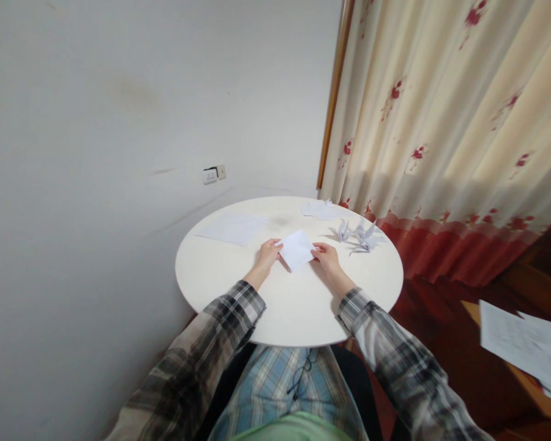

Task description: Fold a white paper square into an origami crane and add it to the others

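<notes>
A small folded square of white paper lies on the round white table in front of me. My left hand pinches its left corner with curled fingers. My right hand grips the paper's right edge, fingers closed on it. Both plaid sleeves reach in from the bottom of the view.
A flat stack of white sheets lies at the table's back left. More paper sits at the far edge. Folded paper cranes stand at the right. A curtain hangs behind; loose papers rest on a wooden surface at the right.
</notes>
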